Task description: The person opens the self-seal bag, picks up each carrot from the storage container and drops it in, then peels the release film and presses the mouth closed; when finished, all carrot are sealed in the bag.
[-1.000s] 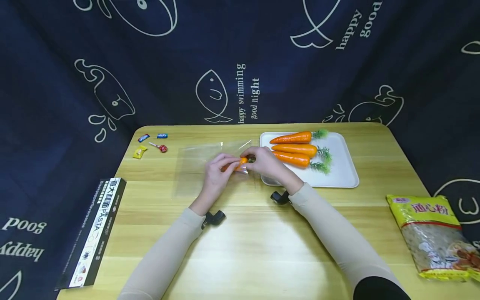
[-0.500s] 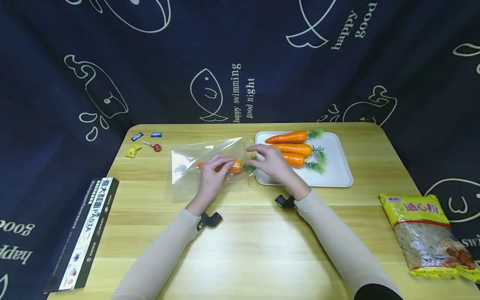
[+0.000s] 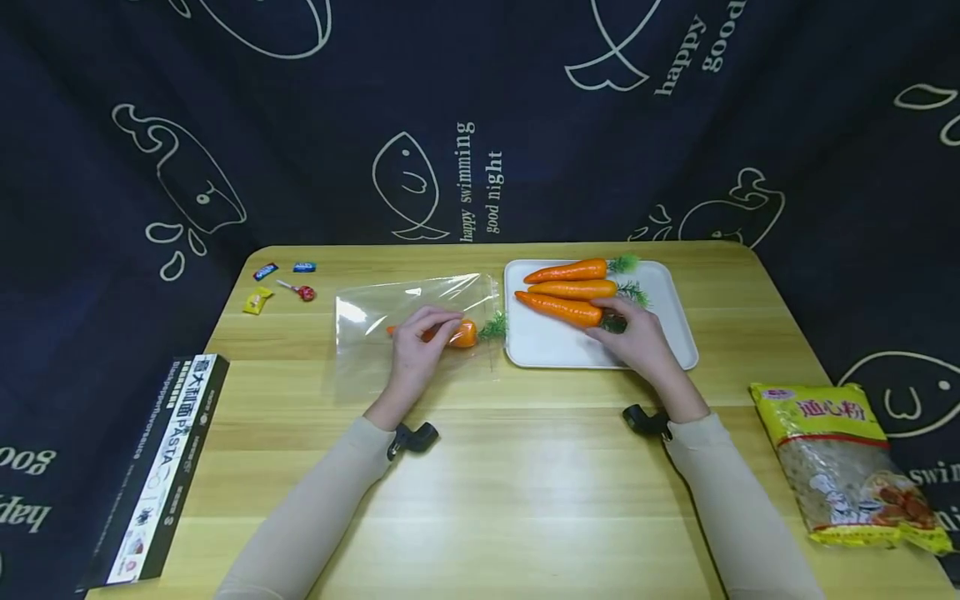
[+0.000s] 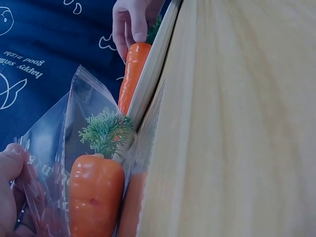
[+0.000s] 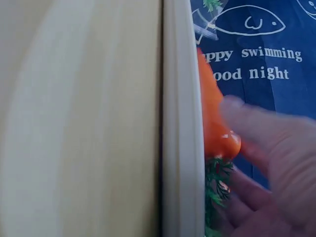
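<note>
A clear plastic bag lies on the table with an orange carrot inside it. The green leaves of that carrot lie at the bag's mouth, towards the tray. My left hand pinches the film of the bag between thumb and fingers, over the carrot's body. On the white tray lie three more carrots side by side. My right hand grips the thick end of the nearest one, a carrot with its leaves partly hidden under the hand.
Wrapped candies and a red lollipop lie at the table's back left. A black pasta box stands along the left edge. A yellow-topped bag of pasta lies at the right. A dark printed cloth hangs behind.
My right hand has left the bag's mouth and moved right to the nearest carrot on the tray. My left hand has shifted from the carrot's leafy end to pinching the bag around its body.
</note>
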Motion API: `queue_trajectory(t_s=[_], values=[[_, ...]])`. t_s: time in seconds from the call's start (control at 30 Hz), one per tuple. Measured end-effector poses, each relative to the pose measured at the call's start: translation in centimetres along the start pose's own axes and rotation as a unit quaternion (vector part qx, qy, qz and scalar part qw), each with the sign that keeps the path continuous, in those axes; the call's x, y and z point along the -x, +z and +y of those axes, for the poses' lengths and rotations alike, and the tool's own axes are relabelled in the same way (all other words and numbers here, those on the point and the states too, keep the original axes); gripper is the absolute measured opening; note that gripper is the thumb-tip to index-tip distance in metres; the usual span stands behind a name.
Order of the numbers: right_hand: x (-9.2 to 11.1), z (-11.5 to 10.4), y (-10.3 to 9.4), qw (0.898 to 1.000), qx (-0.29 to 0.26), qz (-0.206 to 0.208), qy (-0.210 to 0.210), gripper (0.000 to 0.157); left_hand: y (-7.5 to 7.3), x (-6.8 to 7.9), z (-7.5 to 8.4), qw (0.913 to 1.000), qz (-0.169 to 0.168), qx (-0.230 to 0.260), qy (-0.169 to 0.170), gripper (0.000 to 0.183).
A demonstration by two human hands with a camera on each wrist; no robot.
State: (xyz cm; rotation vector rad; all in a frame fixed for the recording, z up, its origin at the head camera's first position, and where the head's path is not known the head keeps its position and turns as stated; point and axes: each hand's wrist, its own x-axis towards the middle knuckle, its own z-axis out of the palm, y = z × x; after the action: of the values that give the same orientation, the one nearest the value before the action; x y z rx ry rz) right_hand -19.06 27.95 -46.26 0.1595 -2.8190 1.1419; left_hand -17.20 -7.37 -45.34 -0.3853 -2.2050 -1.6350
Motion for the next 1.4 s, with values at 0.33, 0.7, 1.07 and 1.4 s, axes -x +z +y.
queue_trajectory(t_s=[0.33, 0.7, 1.07, 1.4], values=[[0.2, -1.5, -0.7, 0.999, -0.007, 0.029, -0.035, 0.042, 0.3, -0.3, -2.6, 0.9998, 0.009, 0.015, 0.002, 0.012], [-3.0, -8.9, 2.8, 0.989, 0.011, -0.064, -0.131, 0.039, 0.2, -0.2, -2.4, 0.9997, 0.019, 0.015, 0.009, 0.011], [-7.2, -12.6, 9.1, 0.975, 0.019, -0.183, -0.120, 0.040, 0.2, 0.1, -3.0, 0.9994, 0.010, 0.033, 0.001, 0.014], [-6.5, -12.5, 9.5, 0.977, 0.060, -0.163, -0.125, 0.042, 0.4, 0.1, -2.2, 0.9998, 0.012, 0.014, -0.008, 0.013]])
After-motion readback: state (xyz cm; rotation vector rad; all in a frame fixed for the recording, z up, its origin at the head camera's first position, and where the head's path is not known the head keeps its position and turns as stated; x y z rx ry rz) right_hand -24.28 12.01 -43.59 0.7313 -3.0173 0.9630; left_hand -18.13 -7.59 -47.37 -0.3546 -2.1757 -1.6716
